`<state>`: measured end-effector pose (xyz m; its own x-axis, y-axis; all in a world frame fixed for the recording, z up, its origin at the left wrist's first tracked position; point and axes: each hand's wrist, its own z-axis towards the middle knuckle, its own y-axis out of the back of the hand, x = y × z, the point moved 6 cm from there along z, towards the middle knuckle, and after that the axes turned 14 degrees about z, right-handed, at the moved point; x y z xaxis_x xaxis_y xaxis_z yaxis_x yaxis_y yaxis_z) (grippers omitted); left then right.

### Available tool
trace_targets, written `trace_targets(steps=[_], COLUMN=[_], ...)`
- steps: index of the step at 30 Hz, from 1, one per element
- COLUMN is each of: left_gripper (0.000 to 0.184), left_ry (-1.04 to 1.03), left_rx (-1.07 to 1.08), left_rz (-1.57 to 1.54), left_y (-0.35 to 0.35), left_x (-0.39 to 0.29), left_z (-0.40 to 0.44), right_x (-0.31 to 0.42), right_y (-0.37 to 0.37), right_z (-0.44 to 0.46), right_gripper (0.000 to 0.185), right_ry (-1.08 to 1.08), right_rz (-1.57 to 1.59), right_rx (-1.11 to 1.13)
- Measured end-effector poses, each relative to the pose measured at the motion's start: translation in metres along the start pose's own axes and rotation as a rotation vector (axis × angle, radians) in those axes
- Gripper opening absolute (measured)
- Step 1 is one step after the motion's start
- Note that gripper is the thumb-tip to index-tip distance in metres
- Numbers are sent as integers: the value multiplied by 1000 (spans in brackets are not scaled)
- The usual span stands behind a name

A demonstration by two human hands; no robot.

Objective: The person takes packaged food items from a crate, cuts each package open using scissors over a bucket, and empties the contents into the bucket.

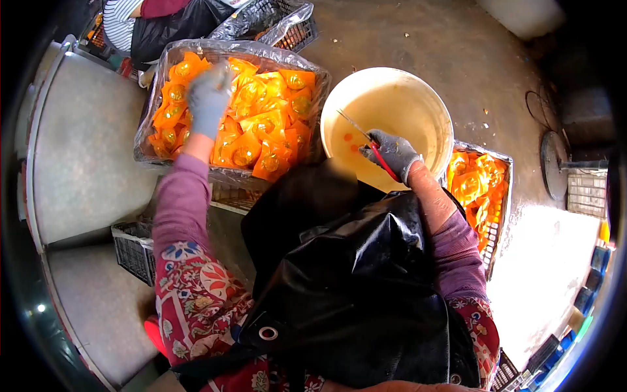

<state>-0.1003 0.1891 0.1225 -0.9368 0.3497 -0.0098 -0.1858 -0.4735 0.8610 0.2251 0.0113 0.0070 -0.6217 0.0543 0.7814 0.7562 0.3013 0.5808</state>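
My left hand [209, 101], in a grey glove, is over the left part of a plastic-lined crate [147, 134] full of orange packets [251, 117]. Motion smears its fingers, so what they hold, if anything, cannot be made out. My right hand [390, 153], also gloved in grey, is closed around red-handled scissors [383, 161] above a large pale bucket [428, 91]. The blades point up and left over the bucket's inside. Small orange round pieces lie in the bucket.
Right of the bucket stands a second crate [501, 215] of orange packets. Large metal drums [85, 144] line the left side, near a small black crate [135, 251]. At the top left sits another person [157, 26] beside a lined crate [297, 32]. A black apron [353, 281] covers my lap.
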Motion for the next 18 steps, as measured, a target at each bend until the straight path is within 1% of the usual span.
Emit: trace_targets(steps=[2,4,5,8,9,11,12,13,15,17,18], left_gripper=[40,47,50,53,48,50,51,38,30,26,25], left_ry=[22,46,58,277,347,365,372,339,164,104,132], left_rx=[-92,-39,-11,160,262,380,425,366,433,436,404], left_rz=[232,478,602,450,479,478,479,358,441,425,365], left_y=[0,-32,-36,-47,-51,-56,-55,-63,-98,-95,-81], left_x=[40,104,108,121,122,121,123,127,128,112,82], left_z=[25,40,44,43,45,37,38,33,8,-4,-12], right_x=[-15,-26,-30,-37,-37,-32,-29,-27,-23,-20,-20], right_y=[-7,-12,-13,-16,-16,-18,-19,-18,-18,-15,-16], right_z=[6,9,10,13,14,14,15,15,14,13,12], right_gripper=[32,32,31,30,30,30,30,30,31,31,29], right_ry=[93,18,-19,-97,-81,-42,35,112,108,-53,-30], right_rz=[-81,-44,-26,-7,-36,-92,-77,-61,-47,-56,-88], right_rx=[-20,-12,-6,36,32,35,43,45,50,53,55])
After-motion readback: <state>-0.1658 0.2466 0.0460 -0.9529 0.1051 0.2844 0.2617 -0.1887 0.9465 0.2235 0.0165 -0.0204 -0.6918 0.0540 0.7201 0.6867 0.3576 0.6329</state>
